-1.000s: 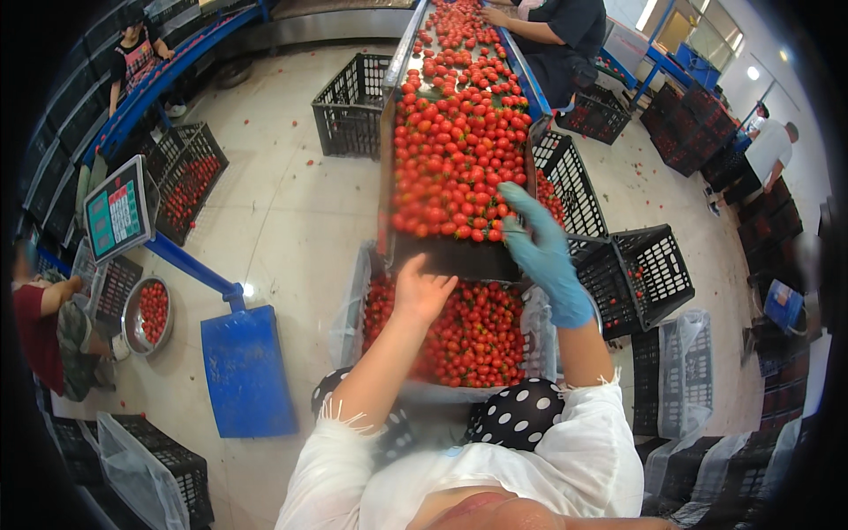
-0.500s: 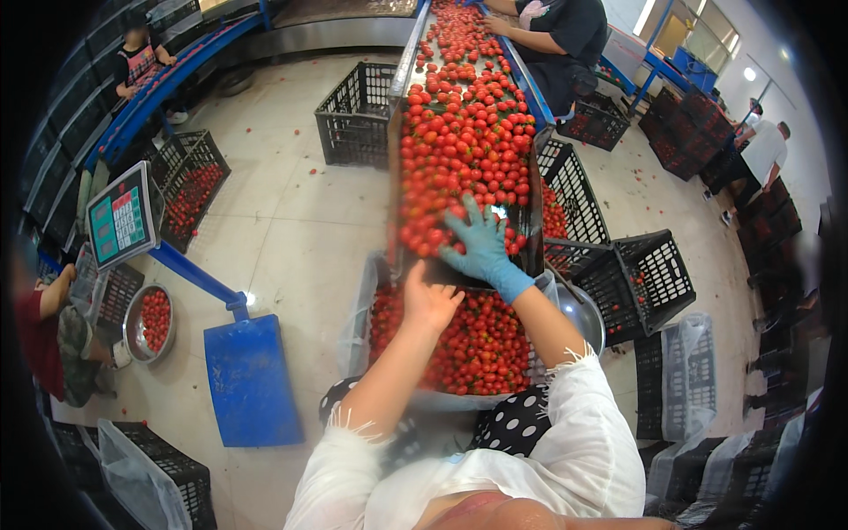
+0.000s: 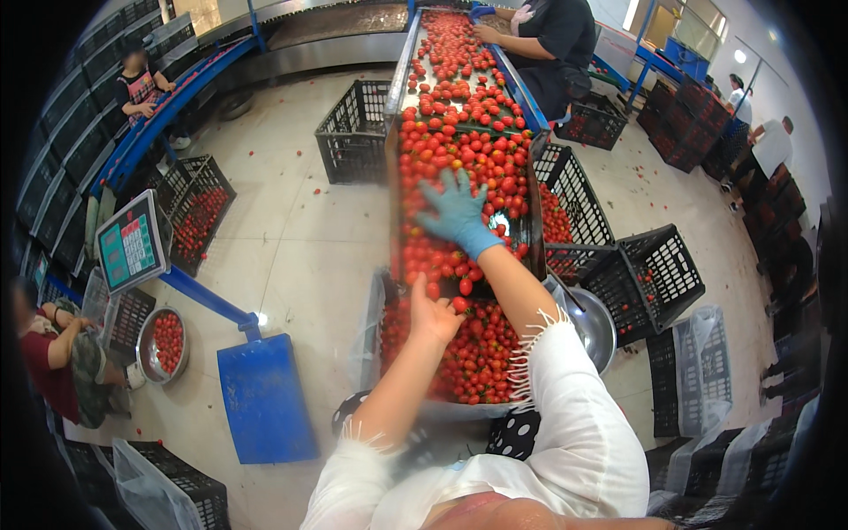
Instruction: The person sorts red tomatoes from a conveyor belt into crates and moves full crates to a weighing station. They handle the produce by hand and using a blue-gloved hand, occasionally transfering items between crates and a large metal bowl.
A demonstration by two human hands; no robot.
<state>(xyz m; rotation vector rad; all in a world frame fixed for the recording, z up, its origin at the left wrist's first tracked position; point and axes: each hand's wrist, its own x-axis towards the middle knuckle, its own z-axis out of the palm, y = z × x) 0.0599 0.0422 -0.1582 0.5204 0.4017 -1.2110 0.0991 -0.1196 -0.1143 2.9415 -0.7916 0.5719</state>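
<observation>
Small red tomatoes (image 3: 503, 163) cover a sloping conveyor chute (image 3: 537, 221) in front of me. My right hand (image 3: 457, 212), in a blue glove, lies on them with its fingers spread. Bare and half cupped, my left hand (image 3: 433, 315) is at the chute's lower end with its fingers apart. Loose tomatoes are right by its fingertips, and it grips none that I can see. Below both hands, a crate with a clear plastic liner (image 3: 367, 340) is heaped with tomatoes. My forearms hide part of that heap.
A blue platform scale (image 3: 265, 397) stands at left, beside a metal bowl (image 3: 162, 344) of tomatoes. Black crates (image 3: 353, 132) flank the chute; another metal bowl (image 3: 594, 331) sits at right. A co-worker (image 3: 556, 44) works along the belt's far right. Another person (image 3: 66, 353) sits at far left.
My right hand has moved up the chute and left, over the tomatoes. My left hand has dropped slightly toward the crate. Some tomatoes have slid to the chute's lower lip.
</observation>
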